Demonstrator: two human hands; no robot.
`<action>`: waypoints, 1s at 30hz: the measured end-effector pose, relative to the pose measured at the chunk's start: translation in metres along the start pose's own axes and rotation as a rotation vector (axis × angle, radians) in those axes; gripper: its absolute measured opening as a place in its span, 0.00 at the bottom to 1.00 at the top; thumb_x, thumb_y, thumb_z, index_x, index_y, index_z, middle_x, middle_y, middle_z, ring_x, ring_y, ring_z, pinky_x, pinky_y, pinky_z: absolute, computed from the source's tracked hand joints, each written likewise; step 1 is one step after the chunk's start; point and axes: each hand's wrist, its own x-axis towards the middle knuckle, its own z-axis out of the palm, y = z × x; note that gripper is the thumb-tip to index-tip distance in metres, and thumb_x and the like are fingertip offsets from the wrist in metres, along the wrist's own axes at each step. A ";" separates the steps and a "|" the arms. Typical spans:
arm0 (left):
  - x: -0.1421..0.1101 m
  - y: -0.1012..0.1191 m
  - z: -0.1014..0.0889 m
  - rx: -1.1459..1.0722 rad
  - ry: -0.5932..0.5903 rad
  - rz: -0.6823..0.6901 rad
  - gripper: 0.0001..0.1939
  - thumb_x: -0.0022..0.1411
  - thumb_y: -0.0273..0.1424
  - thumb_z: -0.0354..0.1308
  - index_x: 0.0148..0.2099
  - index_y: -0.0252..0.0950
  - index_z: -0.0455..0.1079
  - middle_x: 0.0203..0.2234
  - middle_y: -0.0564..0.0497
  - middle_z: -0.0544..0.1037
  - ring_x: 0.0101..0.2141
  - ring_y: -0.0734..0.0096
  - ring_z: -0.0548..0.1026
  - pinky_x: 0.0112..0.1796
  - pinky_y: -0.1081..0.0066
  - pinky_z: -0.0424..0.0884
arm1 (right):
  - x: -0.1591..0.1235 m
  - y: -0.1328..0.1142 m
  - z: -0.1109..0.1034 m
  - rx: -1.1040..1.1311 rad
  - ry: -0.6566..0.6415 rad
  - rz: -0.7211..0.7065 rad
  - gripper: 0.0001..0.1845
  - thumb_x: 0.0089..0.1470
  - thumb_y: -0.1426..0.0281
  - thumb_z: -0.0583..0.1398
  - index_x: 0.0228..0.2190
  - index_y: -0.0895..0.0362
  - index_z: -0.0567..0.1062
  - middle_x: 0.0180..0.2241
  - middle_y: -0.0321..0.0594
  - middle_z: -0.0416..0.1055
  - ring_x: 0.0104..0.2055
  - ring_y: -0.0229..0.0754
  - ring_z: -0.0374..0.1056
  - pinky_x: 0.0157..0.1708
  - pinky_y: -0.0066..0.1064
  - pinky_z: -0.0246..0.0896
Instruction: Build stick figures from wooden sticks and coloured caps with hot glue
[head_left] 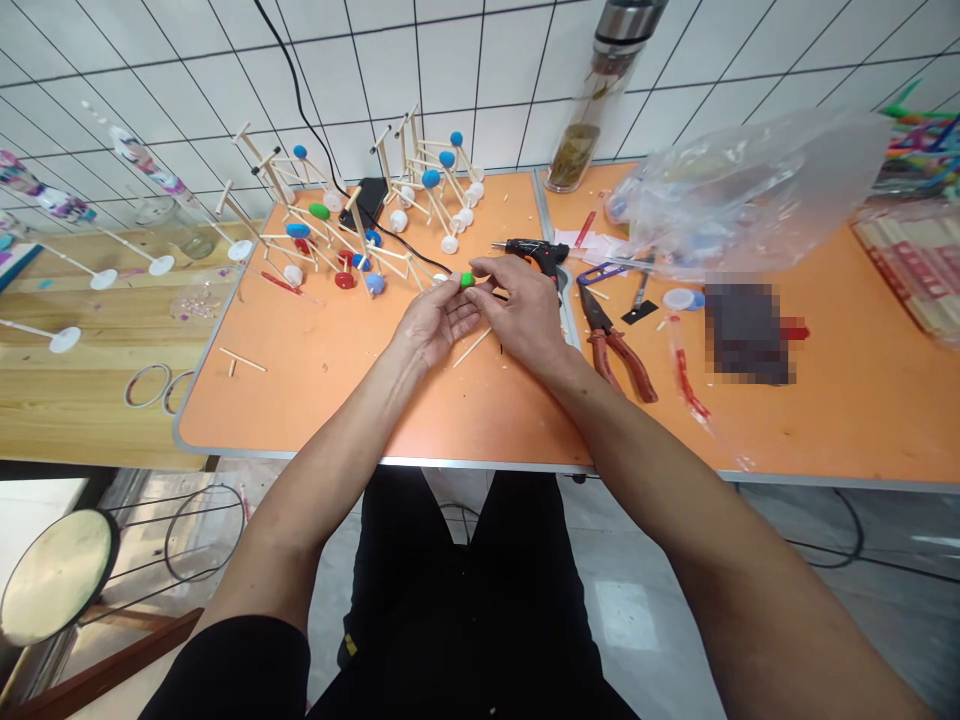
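Note:
In front of me, over the orange table, my left hand (441,318) pinches a small green bottle cap (467,280) at its fingertips. My right hand (523,308) closes on the same cap from the other side, its thumb and fingers bent towards it. A thin wooden stick (472,347) lies below the two hands. Right behind my right hand rests a black hot glue gun (529,250), partly covered by it. To the left stand several stick frames with coloured caps, among them one with a larger green cap (319,212).
Red-handled pliers (611,345) and a utility knife (640,292) lie to the right. A clear plastic bag (750,200) and a glass tea bottle (581,130) stand behind. Two short sticks (244,360) lie at left. A black cable (300,90) runs down the tiled wall.

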 end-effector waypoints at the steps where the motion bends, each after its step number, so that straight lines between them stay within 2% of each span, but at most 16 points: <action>1: 0.000 0.001 0.000 -0.008 0.004 -0.007 0.12 0.79 0.42 0.73 0.49 0.38 0.84 0.41 0.47 0.94 0.40 0.71 0.91 0.54 0.71 0.84 | 0.000 0.000 -0.001 0.000 -0.004 -0.007 0.18 0.73 0.64 0.65 0.60 0.49 0.88 0.56 0.48 0.89 0.57 0.58 0.83 0.61 0.52 0.79; 5: 0.002 0.002 -0.001 -0.035 0.028 -0.017 0.15 0.81 0.45 0.71 0.52 0.38 0.85 0.38 0.48 0.93 0.40 0.69 0.91 0.54 0.70 0.86 | -0.001 -0.004 -0.004 0.002 -0.012 -0.051 0.21 0.77 0.63 0.63 0.65 0.47 0.87 0.59 0.48 0.88 0.62 0.59 0.82 0.65 0.53 0.79; 10: 0.004 0.002 -0.002 -0.028 0.051 -0.006 0.15 0.79 0.45 0.73 0.50 0.38 0.85 0.33 0.50 0.90 0.39 0.69 0.91 0.54 0.70 0.86 | -0.002 -0.004 -0.002 0.019 -0.038 -0.055 0.20 0.81 0.59 0.60 0.60 0.46 0.90 0.58 0.47 0.88 0.60 0.58 0.83 0.64 0.51 0.79; 15: 0.005 -0.002 -0.004 0.046 0.018 0.068 0.17 0.72 0.47 0.79 0.45 0.39 0.83 0.34 0.51 0.91 0.37 0.71 0.90 0.50 0.73 0.85 | -0.002 -0.001 0.000 0.035 -0.013 -0.043 0.22 0.82 0.54 0.59 0.63 0.46 0.88 0.59 0.48 0.88 0.60 0.57 0.83 0.63 0.51 0.79; 19: 0.004 -0.004 -0.004 0.088 0.012 0.116 0.17 0.71 0.45 0.81 0.42 0.40 0.81 0.31 0.53 0.89 0.35 0.73 0.89 0.45 0.76 0.83 | 0.000 -0.001 -0.002 0.056 -0.025 -0.045 0.21 0.82 0.54 0.60 0.58 0.47 0.90 0.56 0.48 0.89 0.59 0.57 0.84 0.63 0.51 0.79; 23: 0.002 -0.001 -0.002 0.042 0.018 0.080 0.16 0.75 0.46 0.77 0.45 0.40 0.83 0.34 0.51 0.91 0.38 0.71 0.91 0.50 0.73 0.85 | 0.003 0.001 -0.003 0.103 0.003 -0.011 0.22 0.82 0.51 0.61 0.54 0.47 0.92 0.54 0.47 0.89 0.59 0.57 0.84 0.65 0.53 0.79; 26: 0.002 0.000 -0.002 0.009 0.019 0.067 0.10 0.77 0.40 0.75 0.49 0.39 0.84 0.36 0.51 0.92 0.39 0.71 0.91 0.54 0.71 0.86 | 0.004 0.004 -0.001 0.133 0.011 -0.014 0.24 0.81 0.48 0.60 0.54 0.47 0.92 0.54 0.46 0.89 0.59 0.56 0.84 0.64 0.53 0.79; 30: 0.004 -0.002 -0.003 -0.019 0.005 0.101 0.02 0.78 0.32 0.72 0.48 0.39 0.84 0.37 0.51 0.93 0.39 0.74 0.91 0.55 0.73 0.85 | 0.002 0.006 0.004 0.141 0.030 0.024 0.24 0.78 0.47 0.65 0.59 0.49 0.89 0.55 0.47 0.89 0.53 0.56 0.84 0.58 0.51 0.82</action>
